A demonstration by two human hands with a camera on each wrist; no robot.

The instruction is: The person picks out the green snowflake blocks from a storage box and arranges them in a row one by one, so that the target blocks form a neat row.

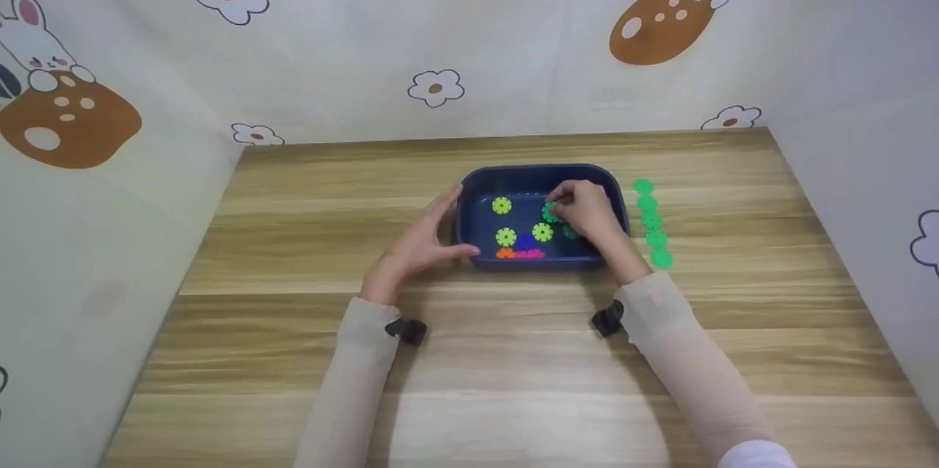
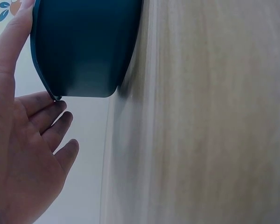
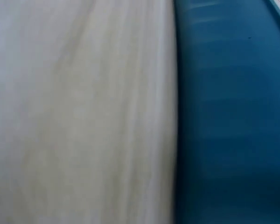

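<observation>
A dark blue plastic tub (image 1: 543,262) stands on the wooden table with several notched plastic discs in it. My left hand (image 1: 419,242) rests against the tub's left end, fingers and thumb spread along the rim; in the left wrist view the hand (image 2: 30,149) has its fingertips right at the tub's rim (image 2: 56,97). Reaching inside, my right hand (image 1: 589,210) pinches a green notched disc (image 1: 549,213) between thumb and fingers. Yellow-green discs (image 1: 502,205) lie about the tub floor. Only the tub's side (image 3: 233,116) and tabletop show in the right wrist view; the hand is out of it.
Right of the tub, several green discs (image 1: 651,221) lie in a column on the table. Orange (image 1: 506,253), pink (image 1: 531,254) and blue (image 1: 525,240) discs sit along the tub's near wall. Patterned cloth walls (image 1: 513,35) enclose the back and sides.
</observation>
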